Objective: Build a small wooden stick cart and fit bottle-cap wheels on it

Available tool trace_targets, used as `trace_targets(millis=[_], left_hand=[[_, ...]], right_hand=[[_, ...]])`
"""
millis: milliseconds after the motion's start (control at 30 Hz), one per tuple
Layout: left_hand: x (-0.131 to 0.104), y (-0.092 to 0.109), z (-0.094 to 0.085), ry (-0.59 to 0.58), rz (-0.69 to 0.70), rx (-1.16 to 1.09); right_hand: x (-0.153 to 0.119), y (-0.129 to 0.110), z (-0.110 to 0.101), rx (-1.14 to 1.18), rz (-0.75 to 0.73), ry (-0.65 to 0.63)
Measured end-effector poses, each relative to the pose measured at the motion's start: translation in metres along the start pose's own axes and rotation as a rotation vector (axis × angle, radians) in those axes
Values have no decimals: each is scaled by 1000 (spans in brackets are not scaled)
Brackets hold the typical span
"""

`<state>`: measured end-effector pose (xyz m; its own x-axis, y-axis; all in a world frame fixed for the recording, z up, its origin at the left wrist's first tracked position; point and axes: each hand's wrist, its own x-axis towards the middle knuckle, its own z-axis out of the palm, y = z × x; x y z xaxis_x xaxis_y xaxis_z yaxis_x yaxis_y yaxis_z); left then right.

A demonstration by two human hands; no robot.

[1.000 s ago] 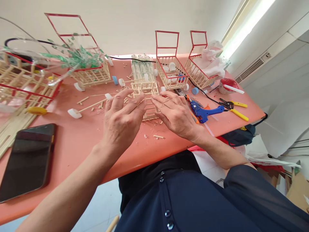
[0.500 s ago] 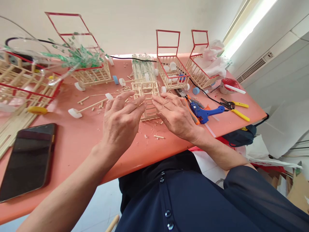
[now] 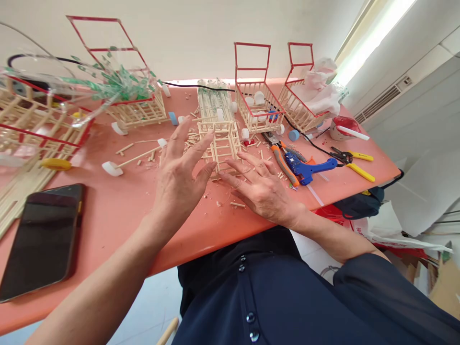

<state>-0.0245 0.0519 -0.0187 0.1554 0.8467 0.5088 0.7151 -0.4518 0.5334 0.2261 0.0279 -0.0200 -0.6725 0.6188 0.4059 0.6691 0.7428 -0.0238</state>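
Note:
A small frame of pale wooden sticks [image 3: 224, 146] stands on the pink table between my hands. My left hand [image 3: 183, 165] is raised at its left side with the fingers spread and nothing in them. My right hand [image 3: 260, 184] is lower, at the frame's near right corner, its fingers apart and its fingertips close to the frame; whether they touch it I cannot tell. Beyond the frame lies a bundle of clear wrapped pieces with green marks [image 3: 214, 100]. A stick with white wheels [image 3: 134, 158] lies left of my left hand.
Stick carts with red rims [image 3: 257, 112] stand along the wall. To the right lie orange-handled pliers [image 3: 283, 163], a blue glue gun [image 3: 311, 168], a yellow-handled stripper [image 3: 355, 165] and a red-stained cup [image 3: 341, 129]. A black phone [image 3: 45, 239] lies at the left on the pink table [image 3: 118, 215].
My left hand has lifted and its fingers have spread. My right hand has dropped slightly toward the near edge, and more of the stick frame shows between the hands.

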Motion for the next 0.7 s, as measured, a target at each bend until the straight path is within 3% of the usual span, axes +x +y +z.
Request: trace_targets(millis=[700], left_hand=[[-4, 0, 3, -30, 37, 66]], right_hand=[[-5, 6, -6, 2, 67, -19]])
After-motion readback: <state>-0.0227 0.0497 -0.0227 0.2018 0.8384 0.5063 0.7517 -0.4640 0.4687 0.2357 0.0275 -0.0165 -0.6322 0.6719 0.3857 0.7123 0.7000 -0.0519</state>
